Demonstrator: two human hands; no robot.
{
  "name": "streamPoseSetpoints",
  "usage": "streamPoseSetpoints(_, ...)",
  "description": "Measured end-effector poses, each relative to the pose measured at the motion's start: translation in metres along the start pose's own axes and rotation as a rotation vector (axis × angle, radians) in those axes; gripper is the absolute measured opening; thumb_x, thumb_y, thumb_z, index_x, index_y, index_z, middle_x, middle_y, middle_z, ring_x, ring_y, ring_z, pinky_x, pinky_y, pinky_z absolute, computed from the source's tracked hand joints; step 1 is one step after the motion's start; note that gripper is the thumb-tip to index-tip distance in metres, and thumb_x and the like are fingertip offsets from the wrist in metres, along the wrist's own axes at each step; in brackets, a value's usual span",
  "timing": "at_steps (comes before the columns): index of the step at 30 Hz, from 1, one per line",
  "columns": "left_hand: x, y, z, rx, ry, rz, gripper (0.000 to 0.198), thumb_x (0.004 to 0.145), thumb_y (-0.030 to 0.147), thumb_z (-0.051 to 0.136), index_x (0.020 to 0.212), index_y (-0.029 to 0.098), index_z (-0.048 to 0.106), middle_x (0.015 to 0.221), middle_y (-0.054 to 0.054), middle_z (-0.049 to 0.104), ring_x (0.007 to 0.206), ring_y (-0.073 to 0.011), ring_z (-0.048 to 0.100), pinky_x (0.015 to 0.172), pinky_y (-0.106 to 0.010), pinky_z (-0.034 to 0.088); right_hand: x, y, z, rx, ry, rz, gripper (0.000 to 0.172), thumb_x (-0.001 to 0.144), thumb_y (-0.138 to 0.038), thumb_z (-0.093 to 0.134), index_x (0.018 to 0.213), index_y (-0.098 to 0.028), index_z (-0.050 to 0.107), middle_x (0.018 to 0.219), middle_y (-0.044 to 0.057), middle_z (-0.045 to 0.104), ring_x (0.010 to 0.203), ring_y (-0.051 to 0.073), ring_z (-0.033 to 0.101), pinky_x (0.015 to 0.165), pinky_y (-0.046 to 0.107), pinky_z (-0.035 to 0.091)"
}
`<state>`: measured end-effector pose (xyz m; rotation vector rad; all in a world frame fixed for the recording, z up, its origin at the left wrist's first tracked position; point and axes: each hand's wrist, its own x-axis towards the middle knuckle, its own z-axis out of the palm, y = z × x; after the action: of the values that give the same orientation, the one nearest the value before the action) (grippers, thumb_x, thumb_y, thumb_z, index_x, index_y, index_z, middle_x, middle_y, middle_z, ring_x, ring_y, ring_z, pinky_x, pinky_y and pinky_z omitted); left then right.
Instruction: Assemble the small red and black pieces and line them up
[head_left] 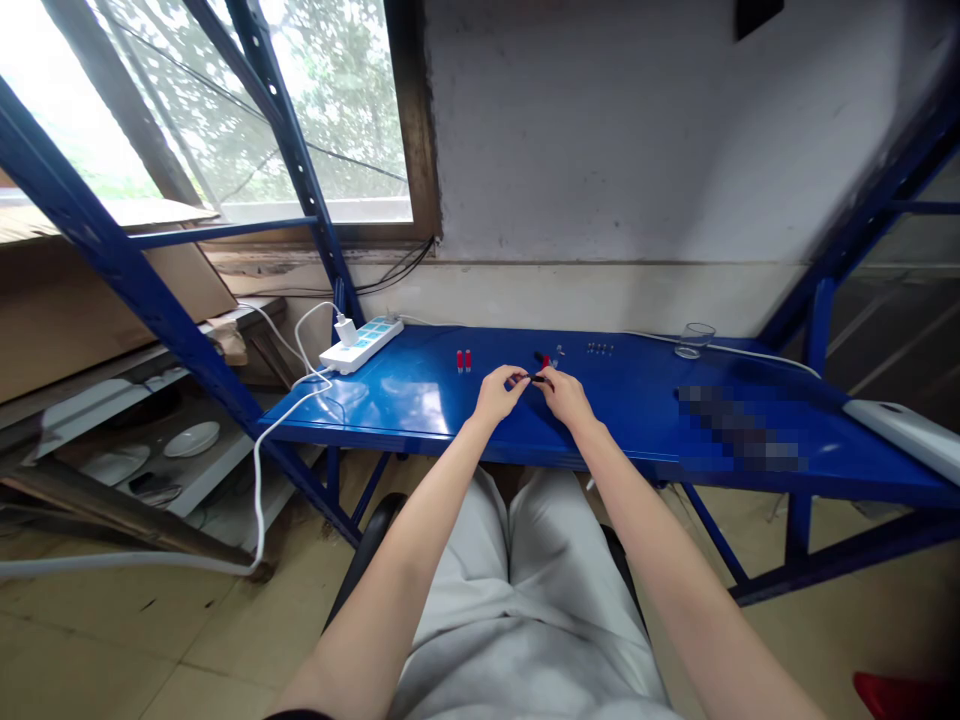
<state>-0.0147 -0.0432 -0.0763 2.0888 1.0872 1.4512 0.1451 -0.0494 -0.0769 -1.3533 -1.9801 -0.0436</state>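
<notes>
My left hand (498, 393) and my right hand (564, 392) meet above the front half of the blue table, both with fingers closed in a pinch. Between the fingertips is a small black rod-like piece (537, 378), its exact kind too small to tell. Just beyond my right fingers lie small red, black and clear parts (546, 360), partly hidden by the hand. Two small red cylinders with pale lower ends (463, 361) stand side by side to the left, behind my left hand. Farther back at the right sits a group of several tiny metallic pieces (600, 349).
On the blue table (405, 400), a white power strip (364, 343) with a plugged-in cable occupies the left end. A clear glass cup (694, 341) stands at the back right. Nearer lies a blurred dark object (739, 428); a white device (904, 435) is at the right edge.
</notes>
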Motion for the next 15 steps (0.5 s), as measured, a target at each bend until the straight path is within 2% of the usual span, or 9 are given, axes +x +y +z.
streamPoseSetpoints(9, 0.002, -0.001, 0.001, 0.119, -0.048, 0.070, 0.018, 0.080, 0.027, 0.052, 0.090, 0.017, 0.063, 0.085, -0.005, 0.064, 0.071, -0.0122, 0.057, 0.071, -0.027, 0.047, -0.001, 0.001, -0.001, -0.016, -0.014, -0.004, 0.016, 0.084, -0.022, 0.044, 0.091, -0.019, 0.058, 0.081, 0.008, 0.063, 0.073, 0.019, 0.058, 0.060, 0.026, 0.040)
streamPoseSetpoints(15, 0.021, 0.007, -0.012, 0.286, -0.184, 0.131, 0.020, 0.081, 0.028, 0.050, 0.092, 0.019, 0.065, 0.086, -0.006, 0.065, 0.081, -0.0170, 0.057, 0.077, -0.031, 0.044, -0.003, 0.000, -0.004, -0.011, 0.027, -0.025, 0.023, 0.086, -0.028, 0.040, 0.096, -0.019, 0.059, 0.078, 0.008, 0.063, 0.068, 0.019, 0.058, 0.057, 0.027, 0.041)
